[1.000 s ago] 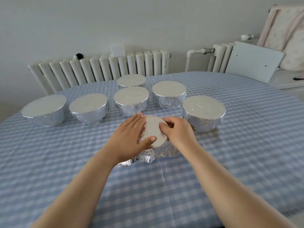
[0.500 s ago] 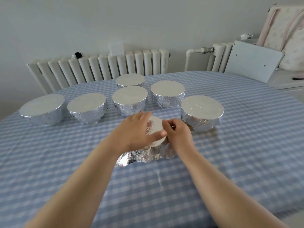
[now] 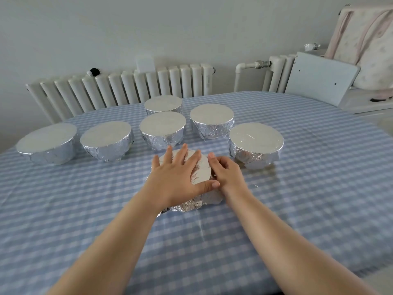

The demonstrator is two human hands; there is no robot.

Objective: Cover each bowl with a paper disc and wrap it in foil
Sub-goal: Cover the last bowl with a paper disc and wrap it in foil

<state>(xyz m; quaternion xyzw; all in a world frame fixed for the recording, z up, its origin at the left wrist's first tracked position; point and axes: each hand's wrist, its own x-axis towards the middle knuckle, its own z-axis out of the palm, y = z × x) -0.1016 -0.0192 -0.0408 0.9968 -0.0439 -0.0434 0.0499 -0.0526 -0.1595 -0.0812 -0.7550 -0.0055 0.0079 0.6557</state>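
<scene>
A bowl sits in the middle of the table with a white paper disc (image 3: 201,171) on top and crumpled foil (image 3: 197,203) around its sides. My left hand (image 3: 176,177) lies flat on the disc with fingers spread and the thumb along its near edge. My right hand (image 3: 226,173) is at the bowl's right rim, fingers curled onto the foil edge there. Most of the bowl is hidden under both hands.
Several bowls with white tops and foil-wrapped sides stand behind: far left (image 3: 47,143), left (image 3: 106,143), centre (image 3: 162,129), back (image 3: 163,104), back right (image 3: 211,120), right (image 3: 256,143). The blue checked tablecloth (image 3: 319,188) covers the table. Radiators (image 3: 119,88) and a chair (image 3: 319,77) stand beyond.
My left hand has slid forward across the disc and spread its fingers flat. My right hand stays at the right rim, working the foil edge.
</scene>
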